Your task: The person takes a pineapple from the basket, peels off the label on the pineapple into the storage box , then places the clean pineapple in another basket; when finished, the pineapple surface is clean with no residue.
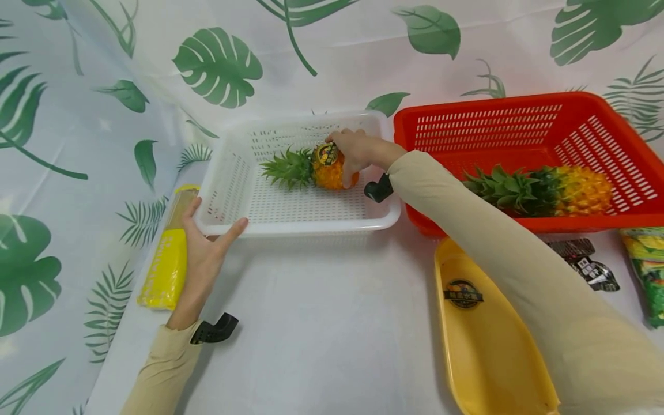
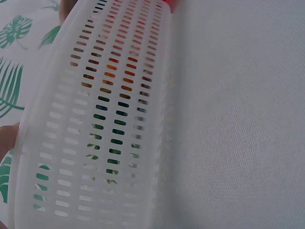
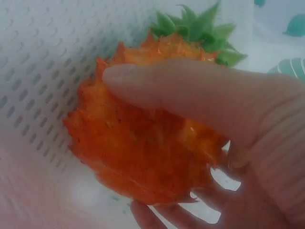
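My right hand (image 1: 358, 151) grips the orange body of a pineapple (image 3: 133, 138), with the thumb across it and the fingers round the other side. This pineapple lies on its side in the white perforated basket (image 1: 311, 230); its green crown (image 1: 287, 168) points left. A dark round label (image 1: 327, 154) shows on its body. At the front left corner of the basket, my left hand (image 1: 204, 256) rests on the rim, thumb and fingers spread and straight. Through the basket wall (image 2: 159, 143), orange and green patches of the fruit show in the left wrist view.
A red basket (image 1: 472, 104) on the right holds another pineapple (image 1: 583, 190). In front of it lies a yellow tray (image 1: 487, 351), partly under my right sleeve. A yellow package (image 1: 166, 271) lies at left; a black label (image 1: 591, 268) and a green-yellow packet (image 1: 648, 271) lie at right.
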`<control>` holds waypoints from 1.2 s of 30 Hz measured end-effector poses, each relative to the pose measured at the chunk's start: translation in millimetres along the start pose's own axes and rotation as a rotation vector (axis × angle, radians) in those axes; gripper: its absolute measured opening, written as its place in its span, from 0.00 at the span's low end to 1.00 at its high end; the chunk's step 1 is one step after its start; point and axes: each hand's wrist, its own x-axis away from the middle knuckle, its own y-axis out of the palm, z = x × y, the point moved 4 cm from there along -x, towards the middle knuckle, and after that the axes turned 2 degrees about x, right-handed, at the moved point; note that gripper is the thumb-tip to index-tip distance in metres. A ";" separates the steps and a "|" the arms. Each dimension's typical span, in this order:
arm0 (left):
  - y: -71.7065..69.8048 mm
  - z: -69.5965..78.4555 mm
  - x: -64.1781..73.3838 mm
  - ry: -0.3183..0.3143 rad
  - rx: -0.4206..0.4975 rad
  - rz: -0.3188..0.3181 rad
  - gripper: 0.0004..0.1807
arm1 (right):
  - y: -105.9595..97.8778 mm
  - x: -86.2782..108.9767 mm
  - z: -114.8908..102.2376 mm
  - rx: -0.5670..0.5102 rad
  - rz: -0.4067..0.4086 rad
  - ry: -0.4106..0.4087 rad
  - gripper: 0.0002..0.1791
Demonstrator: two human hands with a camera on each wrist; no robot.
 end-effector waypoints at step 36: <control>-0.6 0.0 1.5 -0.008 -0.044 -0.001 0.52 | -9.1 7.3 -6.2 -0.028 0.139 -0.115 0.54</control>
